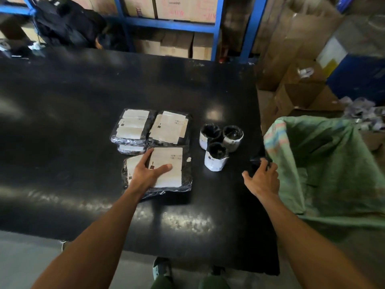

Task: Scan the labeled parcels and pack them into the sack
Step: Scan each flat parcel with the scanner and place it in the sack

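The black table [83, 122] stands before blue shelving [173, 24] stacked with cartons, the green sack [325, 163] gaping open at its right edge. My left hand [149, 174] lies flat, fingers spread, on the nearest flat labeled parcel [166, 167], with more stacked just behind and three rolled parcels [220, 147] beside them. My right hand [262, 178] curls round a dark scanner [257, 163] near the sack.

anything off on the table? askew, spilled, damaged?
Nothing spilled or visibly damaged. Flat parcels lie in loose, slightly skewed stacks; the three rolled parcels stand upright in a tight cluster. A small white scrap lies loose beside the near parcel under the left hand.
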